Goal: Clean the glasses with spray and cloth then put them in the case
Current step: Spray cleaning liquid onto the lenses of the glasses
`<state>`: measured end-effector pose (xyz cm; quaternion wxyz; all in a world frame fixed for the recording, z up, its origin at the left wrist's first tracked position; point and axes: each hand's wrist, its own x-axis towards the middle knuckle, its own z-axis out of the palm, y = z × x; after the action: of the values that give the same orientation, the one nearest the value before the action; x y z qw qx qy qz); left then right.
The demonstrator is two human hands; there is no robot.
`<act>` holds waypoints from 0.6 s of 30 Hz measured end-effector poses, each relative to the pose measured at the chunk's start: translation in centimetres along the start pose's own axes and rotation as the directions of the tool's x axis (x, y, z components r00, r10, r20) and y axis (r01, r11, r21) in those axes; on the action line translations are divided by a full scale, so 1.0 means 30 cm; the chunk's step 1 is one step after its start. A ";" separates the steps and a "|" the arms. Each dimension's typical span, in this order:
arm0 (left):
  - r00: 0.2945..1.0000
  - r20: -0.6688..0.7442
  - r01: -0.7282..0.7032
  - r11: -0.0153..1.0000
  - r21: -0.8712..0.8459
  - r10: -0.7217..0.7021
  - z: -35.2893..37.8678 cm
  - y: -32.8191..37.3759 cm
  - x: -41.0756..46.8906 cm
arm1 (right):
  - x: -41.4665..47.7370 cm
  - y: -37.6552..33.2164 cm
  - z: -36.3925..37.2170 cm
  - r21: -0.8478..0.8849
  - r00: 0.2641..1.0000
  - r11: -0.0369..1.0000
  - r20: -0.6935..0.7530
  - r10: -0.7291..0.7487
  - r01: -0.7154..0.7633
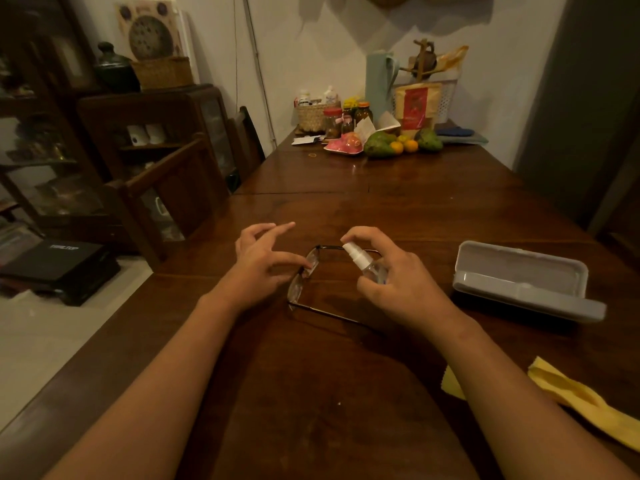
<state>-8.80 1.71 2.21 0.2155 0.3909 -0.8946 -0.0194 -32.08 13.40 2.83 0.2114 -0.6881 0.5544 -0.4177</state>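
Thin-framed glasses lie on the dark wooden table with their arms spread open. My left hand pinches the frame at the bridge between the lenses, other fingers lifted. My right hand grips a small clear spray bottle with a white nozzle, index finger curled over its top, nozzle aimed at the lenses. A grey glasses case lies open to the right. A yellow cloth lies at the near right, partly under my right forearm.
At the table's far end stand a woven basket, jars, a fruit pile and a white crate. Wooden chairs and dark cabinets line the left side. A black box sits on the floor.
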 end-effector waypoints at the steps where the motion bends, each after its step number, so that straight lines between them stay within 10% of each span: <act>1: 0.999 -0.030 -0.024 1.000 0.007 0.024 0.005 -0.004 -0.001 | 0.001 -0.001 0.002 -0.005 1.000 1.000 0.007 -0.003 0.003; 18: 0.909 -0.415 -0.073 0.963 -0.261 -0.044 -0.145 0.054 -0.052 | -0.026 -0.108 -0.004 -0.037 0.992 0.996 -0.088 -0.088 0.085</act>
<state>-7.25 4.52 5.90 0.4532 0.3461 -0.8196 -0.0558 -30.30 15.11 5.08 0.1563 -0.6955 0.5399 -0.4476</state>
